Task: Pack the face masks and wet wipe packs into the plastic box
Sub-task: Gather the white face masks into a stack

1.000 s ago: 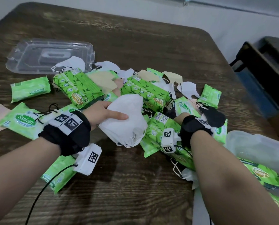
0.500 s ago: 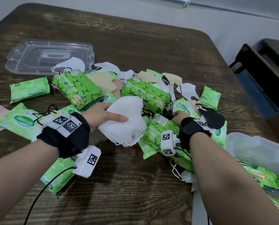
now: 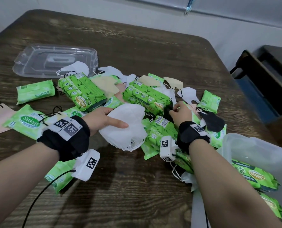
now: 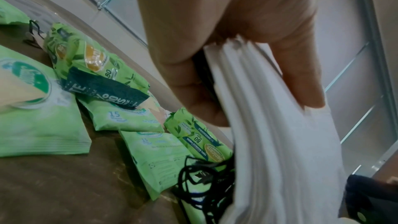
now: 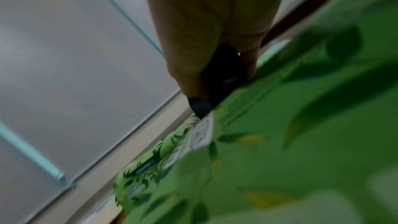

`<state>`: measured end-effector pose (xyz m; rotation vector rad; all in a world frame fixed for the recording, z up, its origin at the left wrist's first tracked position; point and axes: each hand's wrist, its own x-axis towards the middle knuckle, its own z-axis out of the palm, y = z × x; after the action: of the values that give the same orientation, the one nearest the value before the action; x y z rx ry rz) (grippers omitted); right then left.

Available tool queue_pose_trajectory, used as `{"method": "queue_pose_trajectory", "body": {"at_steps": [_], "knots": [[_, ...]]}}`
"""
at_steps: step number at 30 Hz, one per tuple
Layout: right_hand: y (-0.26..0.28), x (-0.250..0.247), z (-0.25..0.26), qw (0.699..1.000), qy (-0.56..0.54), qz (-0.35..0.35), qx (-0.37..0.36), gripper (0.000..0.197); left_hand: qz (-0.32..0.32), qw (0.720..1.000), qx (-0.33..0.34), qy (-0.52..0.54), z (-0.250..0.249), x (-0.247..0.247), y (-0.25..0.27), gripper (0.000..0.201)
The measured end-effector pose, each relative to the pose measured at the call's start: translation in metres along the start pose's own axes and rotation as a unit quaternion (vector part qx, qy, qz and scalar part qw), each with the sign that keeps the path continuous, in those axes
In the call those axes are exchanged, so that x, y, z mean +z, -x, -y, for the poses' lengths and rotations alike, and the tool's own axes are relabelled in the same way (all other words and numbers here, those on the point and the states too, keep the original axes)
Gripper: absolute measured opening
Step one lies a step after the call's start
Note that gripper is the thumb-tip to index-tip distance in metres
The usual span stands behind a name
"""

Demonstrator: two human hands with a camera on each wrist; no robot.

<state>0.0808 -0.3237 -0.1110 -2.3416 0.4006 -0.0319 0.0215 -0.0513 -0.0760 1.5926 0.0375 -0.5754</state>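
Left hand [image 3: 102,117] grips white mask stack [image 3: 125,127] above desk [image 3: 137,51] middle. Right hand [image 3: 181,112] pinches black mask [image 5: 221,74] in pile. Box [image 3: 255,153] at right edge. Lift black mask clear of tangled loops, add to stack, keep edges aligned.

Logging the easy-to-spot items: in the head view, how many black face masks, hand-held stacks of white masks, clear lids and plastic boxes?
Black face masks: 2, one pinched by the right hand, one lying right of it
Stack of white face masks: 1, gripped by the left hand
Clear lid: 1
Plastic box: 1
Total: 5
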Motion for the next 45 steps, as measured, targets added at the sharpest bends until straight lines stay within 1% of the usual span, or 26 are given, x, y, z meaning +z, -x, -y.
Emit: {"method": "queue_pose_trajectory", "body": {"at_steps": [1, 3, 5, 7, 8, 9, 11, 13, 15, 17, 19, 21, 25, 28, 29, 31, 32, 33, 35, 36, 38, 39, 40, 42, 43, 45], "knots": [[0.004, -0.003, 0.009, 0.999, -0.025, -0.025, -0.025, 0.015, -0.002, 1.000, 0.005, -0.001, -0.003, 0.000, 0.005, 0.083], [0.012, -0.009, 0.027, 0.995, -0.071, -0.044, -0.049, 0.016, -0.004, 1.000, 0.021, -0.001, -0.009, 0.001, 0.014, 0.075], [0.020, -0.018, 0.041, 0.991, -0.126, -0.036, -0.034, 0.028, -0.012, 0.999, 0.043, 0.001, -0.015, 0.001, 0.024, 0.077], [0.028, -0.026, 0.050, 0.976, -0.218, -0.008, 0.005, 0.045, -0.016, 0.998, 0.060, 0.003, -0.021, 0.001, 0.035, 0.085], [0.034, -0.031, 0.054, 0.961, -0.273, 0.014, 0.029, 0.051, -0.015, 0.998, 0.067, 0.004, -0.024, 0.001, 0.040, 0.086], [0.039, -0.035, 0.056, 0.939, -0.337, 0.043, 0.047, 0.051, -0.012, 0.997, 0.074, 0.005, -0.028, 0.001, 0.046, 0.084], [0.054, -0.045, 0.064, 0.879, -0.455, 0.132, 0.064, 0.036, 0.000, 0.996, 0.088, 0.010, -0.035, 0.002, 0.058, 0.077], [0.072, -0.054, 0.074, 0.828, -0.522, 0.199, 0.053, 0.027, 0.015, 0.994, 0.104, 0.017, -0.042, 0.005, 0.069, 0.072], [0.091, -0.059, 0.081, 0.799, -0.552, 0.238, 0.028, 0.025, 0.023, 0.992, 0.124, 0.028, -0.046, 0.010, 0.078, 0.069], [0.111, -0.059, 0.085, 0.787, -0.562, 0.255, 0.012, 0.026, 0.028, 0.989, 0.142, 0.041, -0.049, 0.016, 0.086, 0.067], [0.128, -0.052, 0.086, 0.790, -0.554, 0.262, -0.008, 0.028, 0.038, 0.986, 0.152, 0.054, -0.050, 0.022, 0.092, 0.064], [0.141, -0.043, 0.087, 0.802, -0.534, 0.267, -0.019, 0.029, 0.043, 0.986, 0.149, 0.064, -0.045, 0.027, 0.097, 0.066], [0.158, -0.031, 0.083, 0.813, -0.500, 0.297, -0.018, 0.033, -0.007, 0.992, 0.119, 0.035, -0.029, 0.032, 0.097, 0.081], [0.161, -0.023, 0.078, 0.839, -0.448, 0.309, 0.003, 0.032, -0.024, 0.995, 0.090, -0.033, -0.025, 0.023, 0.100, 0.064], [0.159, -0.021, 0.076, 0.850, -0.436, 0.294, 0.025, 0.037, -0.019, 0.995, 0.078, -0.065, -0.025, 0.019, 0.103, 0.058], [0.155, -0.017, 0.069, 0.877, -0.406, 0.253, 0.043, 0.065, -0.003, 0.989, 0.052, -0.135, -0.026, 0.012, 0.106, 0.045], [0.154, -0.016, 0.067, 0.895, -0.378, 0.234, 0.032, 0.078, 0.000, 0.985, 0.041, -0.169, -0.027, 0.009, 0.106, 0.037], [0.156, -0.016, 0.068, 0.912, -0.347, 0.220, 0.006, 0.083, 0.001, 0.980, 0.031, -0.199, -0.028, 0.007, 0.106, 0.031], [0.162, -0.015, 0.071, 0.938, -0.262, 0.210, -0.086, 0.072, 0.005, 0.968, 0.015, -0.250, -0.031, 0.005, 0.104, 0.023], [0.165, -0.014, 0.071, 0.943, -0.212, 0.214, -0.141, 0.062, 0.008, 0.962, 0.007, -0.272, -0.033, 0.005, 0.102, 0.022], [0.167, -0.012, 0.071, 0.936, -0.139, 0.226, -0.231, 0.048, 0.014, 0.950, -0.009, -0.311, -0.037, 0.006, 0.100, 0.019], [0.167, -0.013, 0.070, 0.928, -0.123, 0.235, -0.263, 0.044, 0.019, 0.946, -0.014, -0.324, -0.039, 0.007, 0.101, 0.019], [0.166, -0.013, 0.069, 0.920, -0.118, 0.246, -0.282, 0.042, 0.023, 0.943, -0.013, -0.333, -0.040, 0.007, 0.101, 0.022], [0.164, -0.013, 0.069, 0.911, -0.126, 0.277, -0.279, 0.028, 0.026, 0.940, -0.009, -0.341, -0.039, 0.006, 0.098, 0.029], [0.165, -0.013, 0.069, 0.911, -0.129, 0.286, -0.267, 0.019, 0.024, 0.939, -0.001, -0.342, -0.038, 0.006, 0.099, 0.028], [0.163, -0.009, 0.068, 0.921, -0.141, 0.270, -0.243, 0.004, 0.011, 0.941, 0.029, -0.338, -0.034, 0.005, 0.097, 0.028]]}}
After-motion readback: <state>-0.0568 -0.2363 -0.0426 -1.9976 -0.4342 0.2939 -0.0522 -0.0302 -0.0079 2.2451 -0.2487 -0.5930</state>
